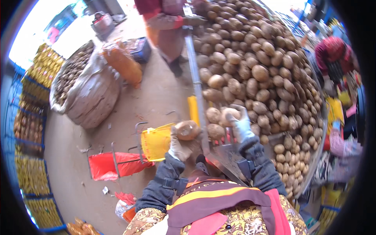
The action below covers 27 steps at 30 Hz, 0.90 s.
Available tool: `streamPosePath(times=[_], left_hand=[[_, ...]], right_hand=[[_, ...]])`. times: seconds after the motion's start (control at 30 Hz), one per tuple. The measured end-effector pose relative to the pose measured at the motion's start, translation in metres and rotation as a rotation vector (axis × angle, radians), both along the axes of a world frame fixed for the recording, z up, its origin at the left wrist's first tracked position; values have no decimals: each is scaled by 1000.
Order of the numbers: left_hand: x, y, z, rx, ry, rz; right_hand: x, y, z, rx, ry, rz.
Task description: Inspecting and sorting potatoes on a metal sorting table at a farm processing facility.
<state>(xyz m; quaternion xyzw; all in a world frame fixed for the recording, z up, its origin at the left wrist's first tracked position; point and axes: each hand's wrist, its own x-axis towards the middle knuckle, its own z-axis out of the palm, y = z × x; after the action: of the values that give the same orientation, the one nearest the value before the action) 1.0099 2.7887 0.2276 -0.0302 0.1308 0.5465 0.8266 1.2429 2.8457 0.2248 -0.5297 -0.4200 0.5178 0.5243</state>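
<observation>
My left hand (179, 147), in a pale work glove, grips a large potato (187, 130) just left of the metal rail of the sorting table. A yellow mesh bag (157, 141) hangs open on a metal frame beside that hand. My right hand (241, 122), in a whitish-blue glove, has its fingers around another potato (229, 116) at the table's near edge. Two loose potatoes lie left of it, one of them a brown potato (215, 131). Beyond spreads a large heap of potatoes (258, 73).
The metal rail (194, 73) edges the table. A red bag (105, 166) on a frame sits at left, and a big white sack (94, 94) of potatoes stands behind. One person (167, 38) is at the far rail; another person (335, 55) bends at right. Filled yellow bags (30, 176) are stacked far left.
</observation>
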Motion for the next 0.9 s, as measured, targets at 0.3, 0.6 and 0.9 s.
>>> streamPosePath(times=[0.3, 0.6, 0.9], left_hand=[[-85, -73, -54, -628, 214, 92], [-327, 95, 97, 26, 869, 781], [-51, 8, -3, 27, 402, -327]], right_hand=[[28, 4, -33, 249, -1051, 130], [22, 13, -35, 197, -1017, 68], [-80, -22, 21, 372, -490, 480]])
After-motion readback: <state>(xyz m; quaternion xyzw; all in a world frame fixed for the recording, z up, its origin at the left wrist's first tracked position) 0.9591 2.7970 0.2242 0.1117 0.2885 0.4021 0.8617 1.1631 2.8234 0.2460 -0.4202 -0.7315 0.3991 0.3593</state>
